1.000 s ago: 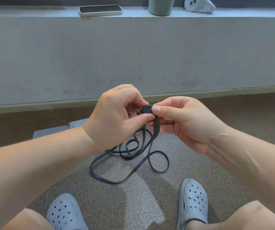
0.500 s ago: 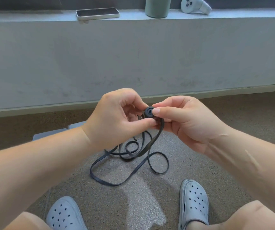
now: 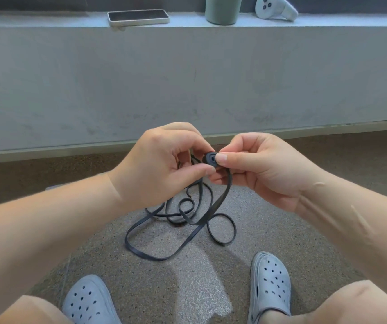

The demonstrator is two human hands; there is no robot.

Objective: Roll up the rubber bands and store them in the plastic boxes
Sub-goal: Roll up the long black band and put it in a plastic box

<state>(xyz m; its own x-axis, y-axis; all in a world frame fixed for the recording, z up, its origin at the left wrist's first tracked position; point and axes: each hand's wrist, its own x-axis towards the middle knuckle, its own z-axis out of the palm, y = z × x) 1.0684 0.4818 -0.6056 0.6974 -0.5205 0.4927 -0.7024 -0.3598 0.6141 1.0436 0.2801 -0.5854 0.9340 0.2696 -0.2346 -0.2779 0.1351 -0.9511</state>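
Observation:
A long dark rubber band [image 3: 178, 239] trails in loose loops on the speckled floor between my feet. Its upper end is wound into a small tight roll [image 3: 210, 159] held in the air. My left hand [image 3: 162, 169] pinches the roll from the left with thumb and fingers. From the right, my right hand [image 3: 262, 169] pinches the same roll between thumb and forefinger. The free strand hangs from the roll down to the floor. A grey box edge [image 3: 54, 188] shows behind my left forearm, mostly hidden.
A low concrete wall [image 3: 187, 78] stands close ahead. On its ledge lie a phone [image 3: 138, 17], a green cup [image 3: 222, 9] and a white controller [image 3: 275, 7]. My two grey clogs [image 3: 89, 302] [image 3: 270, 286] rest on the floor near the band's loops.
The roll has been turned a little further between my fingers and the hanging strand has shifted slightly. Both hands stay in nearly the same place.

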